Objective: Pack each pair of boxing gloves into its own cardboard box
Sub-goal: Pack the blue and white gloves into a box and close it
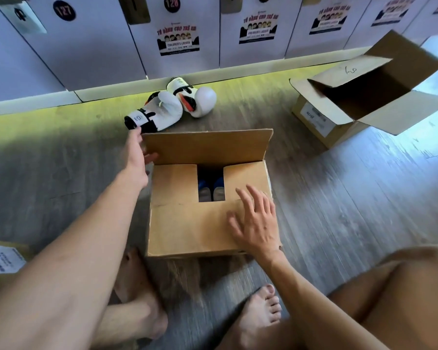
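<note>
My bare feet (261,317) rest on the wooden floor (352,198), just this side of the cardboard box (187,228) in front of me. My right grip (257,223) lies over the box's near flap (182,218), which is folded down flat. The fingers are spread and straight and hold nothing. I cannot tell whether the palm presses on the cardboard or only hovers just above it.

My left grip (137,157) reaches to the far flap (205,146), which stands upright. It pinches the flap's left edge, with the thumb on the inner face and the fingers behind. The two side flaps are folded in, and through the gap between them a pair of gloves (211,189) shows inside the box, blue and grey.

Beyond the box, a white pair of boxing gloves (157,111) lies on the floor near the lockers (86,46), the two touching each other. To my right, well apart, stands a second box (321,117) with its flaps open. A third box (3,258) with a white label sits at my left, partly cut off by the picture's edge.
</note>
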